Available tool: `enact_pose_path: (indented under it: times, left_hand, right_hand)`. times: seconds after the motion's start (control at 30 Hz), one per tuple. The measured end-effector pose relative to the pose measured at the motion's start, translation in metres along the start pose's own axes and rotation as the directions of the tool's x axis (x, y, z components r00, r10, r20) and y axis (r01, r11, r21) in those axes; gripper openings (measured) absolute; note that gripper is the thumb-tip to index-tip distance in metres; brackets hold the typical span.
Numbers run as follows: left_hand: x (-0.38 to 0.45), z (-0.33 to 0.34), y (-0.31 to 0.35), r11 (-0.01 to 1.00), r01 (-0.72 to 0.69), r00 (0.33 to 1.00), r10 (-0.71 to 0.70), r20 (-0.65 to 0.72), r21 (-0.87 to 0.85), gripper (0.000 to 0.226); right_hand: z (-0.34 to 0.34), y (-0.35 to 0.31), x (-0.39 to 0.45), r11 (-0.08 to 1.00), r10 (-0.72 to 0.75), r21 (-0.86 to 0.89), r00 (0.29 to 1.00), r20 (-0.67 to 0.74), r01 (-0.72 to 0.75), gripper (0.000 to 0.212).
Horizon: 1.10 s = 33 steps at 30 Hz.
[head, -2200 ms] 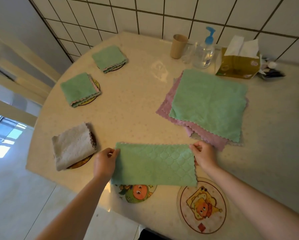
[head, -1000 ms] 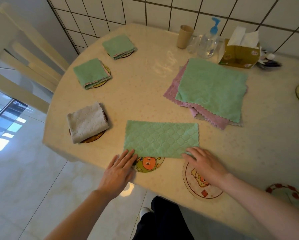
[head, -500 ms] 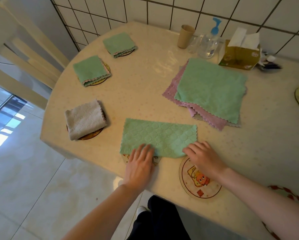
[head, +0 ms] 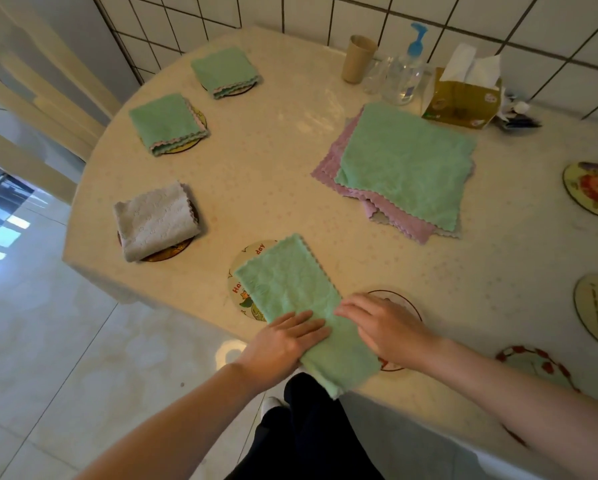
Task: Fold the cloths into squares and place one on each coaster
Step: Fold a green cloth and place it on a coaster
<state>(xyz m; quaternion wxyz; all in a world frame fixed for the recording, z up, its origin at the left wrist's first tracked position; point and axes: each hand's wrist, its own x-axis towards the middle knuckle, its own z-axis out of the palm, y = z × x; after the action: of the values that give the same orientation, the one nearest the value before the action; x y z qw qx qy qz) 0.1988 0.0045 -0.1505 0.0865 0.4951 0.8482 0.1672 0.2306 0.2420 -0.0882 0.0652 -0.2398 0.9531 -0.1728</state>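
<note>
Cream-coloured table (head: pixel 283 174) fills the view, round edge toward us, tiled wall behind it. Biggest thing on it is the stack of unfolded cloths (head: pixel 405 168), green on top of pink, lying flat in the middle, presumably the supply waiting to be folded. Down at the near edge is the cloth in play: the half-folded green cloth (head: pixel 290 289), a long strip lying diagonally, its far end draped over the cartoon coaster (head: pixel 236 289) and its near end hanging just past the table edge. My guess is it has been turned lengthwise so the second fold can go end to end and make the square. Left hand (head: pixel 283 344) lies flat on the strip, fingers straight and together, pressing it down; right hand (head: pixel 384 327) sits just beside it, fingers extended at the cloth's right edge, and whether the fingertips are tucked under that edge I cannot tell. That hand covers most of a second coaster (head: pixel 411 306), so its picture is hidden. Three places are done along the left: the grey folded cloth (head: pixel 155 220) and two green folded cloths (head: pixel 165 123) (head: pixel 224 71), each with only a sliver of coaster showing beneath. Bare coasters on the right are cut off by the frame. At the back, tissue box (head: pixel 463 98), pump bottle (head: pixel 406 74), paper cup (head: pixel 358 58).
</note>
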Motion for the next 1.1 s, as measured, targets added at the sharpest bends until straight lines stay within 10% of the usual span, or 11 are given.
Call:
enact_pose_path:
  times: [0.13,0.27,0.43,0.63,1.1]
  left_hand:
    - [-0.029,-0.001,-0.006,0.998,-0.050,0.992,0.047,0.119,0.029,0.050]
    - [-0.044,-0.009,-0.002,0.911,0.239,0.970,-0.209,0.124,-0.337,0.046]
    - [-0.032,-0.023,0.001,0.323,0.600,0.673,-0.699,0.244,-0.732,0.020]
    - [-0.004,-0.046,-0.016,-0.228,0.413,0.316,-0.872,0.374,-0.882,0.022]
    - [0.001,-0.028,-0.027,-0.175,0.472,0.185,-0.939,0.292,-0.864,0.015]
  right_hand:
    - [0.021,0.013,0.001,0.986,-0.127,-0.065,0.943,0.307,0.154,0.084]
    - [0.029,0.022,0.000,0.969,-0.180,-0.081,0.894,0.411,0.233,0.086]
    - [0.030,0.019,0.014,0.958,0.036,0.259,0.952,0.304,-0.119,0.041]
    - [0.023,0.002,0.074,0.612,0.468,0.639,0.864,0.184,-0.467,0.012]
    - [0.034,0.000,0.098,0.552,0.617,0.507,0.733,0.285,-0.662,0.015]
